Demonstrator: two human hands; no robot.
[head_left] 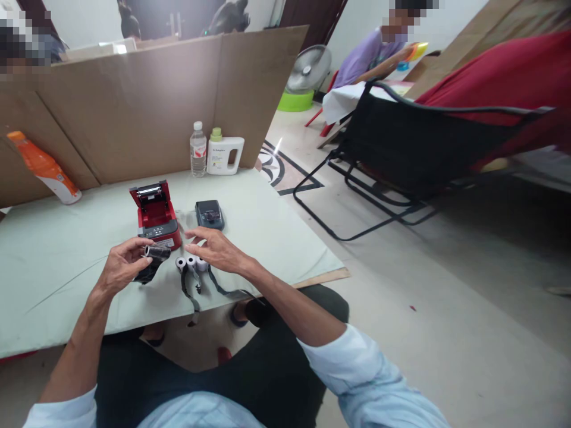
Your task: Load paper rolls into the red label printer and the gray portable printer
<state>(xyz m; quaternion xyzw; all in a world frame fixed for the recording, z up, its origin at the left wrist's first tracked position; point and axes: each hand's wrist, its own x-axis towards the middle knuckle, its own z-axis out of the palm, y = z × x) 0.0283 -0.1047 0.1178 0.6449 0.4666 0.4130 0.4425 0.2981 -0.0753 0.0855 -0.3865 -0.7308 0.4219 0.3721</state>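
My left hand (122,266) pinches a small black roll (158,252) with a dark strip hanging from it. Just behind it stands a red and black printer (157,214), its lid tipped up and the red bay exposed. My right hand (214,246) is held over the cloth to the right of the printer, fingers apart and nothing in them. Under that hand lie several small white paper rolls (191,262) in a row, with dark strips trailing toward the table's front edge. A smaller dark grey device (209,214) sits behind my right hand.
Along a cardboard partition (156,113) stand a water bottle (198,150), a white jug with a green cap (225,154) and a leaning orange bottle (47,169). To the right are a black folding chair (401,142), a fan (307,70) and a seated person (361,56).
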